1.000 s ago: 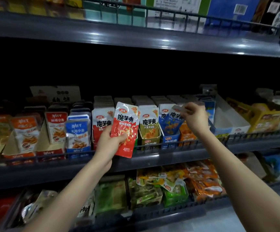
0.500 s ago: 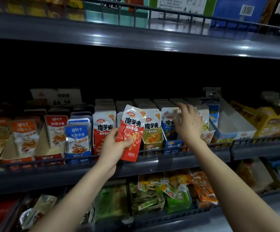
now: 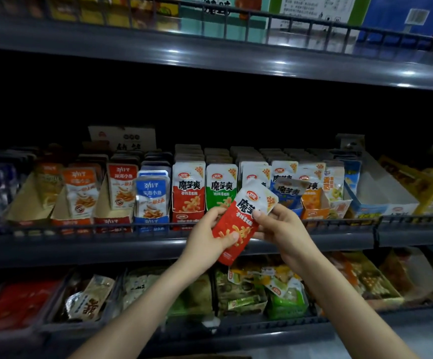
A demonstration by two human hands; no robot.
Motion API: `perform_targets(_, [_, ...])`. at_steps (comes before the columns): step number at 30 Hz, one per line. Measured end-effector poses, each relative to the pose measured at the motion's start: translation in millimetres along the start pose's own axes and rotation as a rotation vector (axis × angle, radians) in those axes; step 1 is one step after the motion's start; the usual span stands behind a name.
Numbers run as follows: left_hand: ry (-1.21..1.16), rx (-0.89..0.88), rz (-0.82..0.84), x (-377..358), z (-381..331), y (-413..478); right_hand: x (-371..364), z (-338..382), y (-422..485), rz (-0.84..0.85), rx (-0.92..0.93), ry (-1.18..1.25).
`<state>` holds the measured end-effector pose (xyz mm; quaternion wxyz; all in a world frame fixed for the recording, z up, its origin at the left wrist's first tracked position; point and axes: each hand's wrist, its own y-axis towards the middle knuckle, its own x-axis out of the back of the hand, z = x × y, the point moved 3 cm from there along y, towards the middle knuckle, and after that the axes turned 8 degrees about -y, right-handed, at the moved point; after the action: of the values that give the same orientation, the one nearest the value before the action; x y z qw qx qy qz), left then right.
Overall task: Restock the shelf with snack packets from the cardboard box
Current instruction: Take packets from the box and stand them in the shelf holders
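Two bare forearms rise from the bottom edge and meet at the centre, in front of the lower shelf point(image 3: 158, 332), whose bins hold loose mixed packets. Just above, both hands hold one red snack packet point(image 3: 238, 226) clear of the shelving, tilted with its white top leaning right and its lower corner hanging below the front lip of the middle shelf point(image 3: 106, 244). The left hand point(image 3: 207, 237) curls round the packet's left edge, thumb pressed on the printed face. The right hand point(image 3: 282, 229) pinches the right edge, one fingertip on the front. Behind them a low wire rail point(image 3: 80, 226) runs along the shelf front, and upright packets stand in tight rows in cardboard trays: a red row point(image 3: 188, 187), a green row point(image 3: 220, 187), and a blue packet point(image 3: 289, 190) leaning askew beside the held one. Farther right is an open white carton point(image 3: 381, 187). Over the rows lies a tall dark gap, open up to the underside of the upper shelf point(image 3: 210, 55).
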<state>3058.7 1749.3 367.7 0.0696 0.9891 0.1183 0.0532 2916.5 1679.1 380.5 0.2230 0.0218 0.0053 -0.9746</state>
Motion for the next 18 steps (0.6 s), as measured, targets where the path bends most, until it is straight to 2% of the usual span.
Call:
perform_targets(2, [0.046, -0.012, -0.007, 8.6, 0.9, -2.1, -5.8, 3.8, -1.3, -0.031, 0.059, -0.023])
perform_targets(4, [0.118, -0.030, -0.104, 26.0, 2.9, -1.7, -14.3, 12.1, 1.7, -0.086, 0.145, -0.082])
perform_targets(6, [0.235, -0.031, -0.285, 51.4, 7.9, 0.3, -23.6, 22.5, 9.8, -0.147, 0.237, -0.115])
perform_targets(9, [0.617, -0.030, -0.575, 90.1, 16.3, 0.2, -41.3, 33.6, 28.8, -0.197, 0.325, -0.129])
perform_targets(11, [0.792, -0.036, -0.709, 108.5, 20.2, -0.4, -55.5, 36.5, 44.3, -0.210, 0.370, -0.169])
perform_targets(14, [0.908, 0.021, -0.747, 126.6, 29.0, 2.5, -75.2, 34.4, 65.9, -0.211, 0.412, -0.215])
perform_targets(18, [0.957, 0.023, -0.712, 139.5, 44.4, 6.0, -86.0, 18.1, 86.5, -0.188, 0.354, -0.335])
